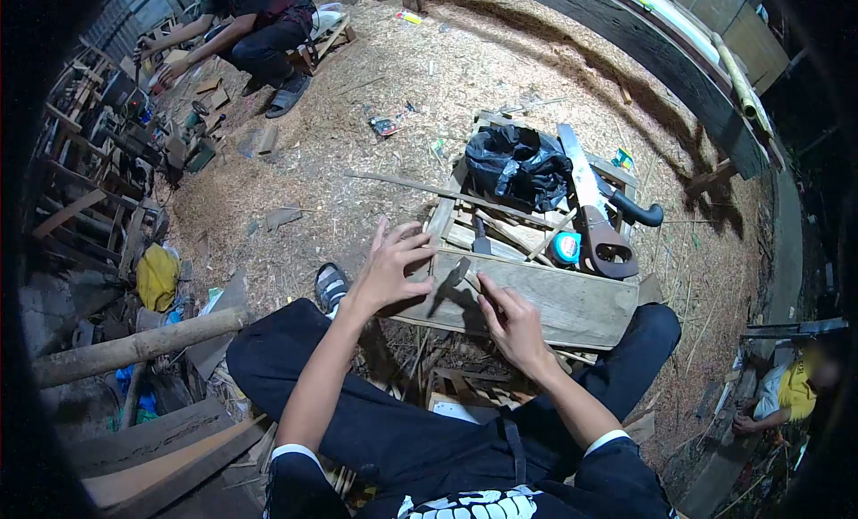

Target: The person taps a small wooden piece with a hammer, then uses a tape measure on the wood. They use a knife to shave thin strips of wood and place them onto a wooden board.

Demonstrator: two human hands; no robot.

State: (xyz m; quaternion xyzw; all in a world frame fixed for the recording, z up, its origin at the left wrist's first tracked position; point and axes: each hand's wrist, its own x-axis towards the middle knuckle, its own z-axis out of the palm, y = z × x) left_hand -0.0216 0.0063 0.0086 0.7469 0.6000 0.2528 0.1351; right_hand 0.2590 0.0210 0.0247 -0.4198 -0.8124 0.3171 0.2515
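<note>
My left hand (391, 273) is raised over the left end of a wooden board (572, 297), its fingers apart and curved, with nothing between them. My right hand (512, 318) is closed on a small piece of wood (471, 279) above the same board. A small dark flat piece (458, 270) shows at the far end of that wood; whether they are joined is unclear. Behind the board lie a blue tape measure (567, 247), a handsaw (594, 193) and a black plastic bag (518, 166), on a slatted wooden bench.
A person (259, 36) crouches at the upper left among scrap wood. Another person (791, 394) in yellow is at the right edge. A bamboo pole (143, 345) juts in from the left. A long beam (661, 63) crosses the upper right. Shavings cover the ground.
</note>
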